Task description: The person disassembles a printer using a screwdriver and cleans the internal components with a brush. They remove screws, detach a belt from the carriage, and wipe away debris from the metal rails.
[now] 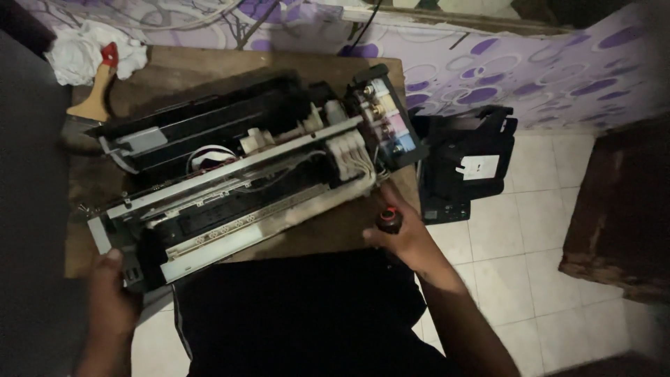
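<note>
A big black and grey printer with its cover off [237,167] lies slanted on a brown wooden table [209,66]. The left hand [112,293] grips the printer's near left corner. The right hand [405,234] is wrapped tight around a black screwdriver handle with a red ring [389,218], right by the printer's right end.

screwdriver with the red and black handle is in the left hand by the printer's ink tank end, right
Not quite: the head view shows the screwdriver in the right hand, near the printer's ink tank end. The left hand grips the printer's opposite corner.
</note>
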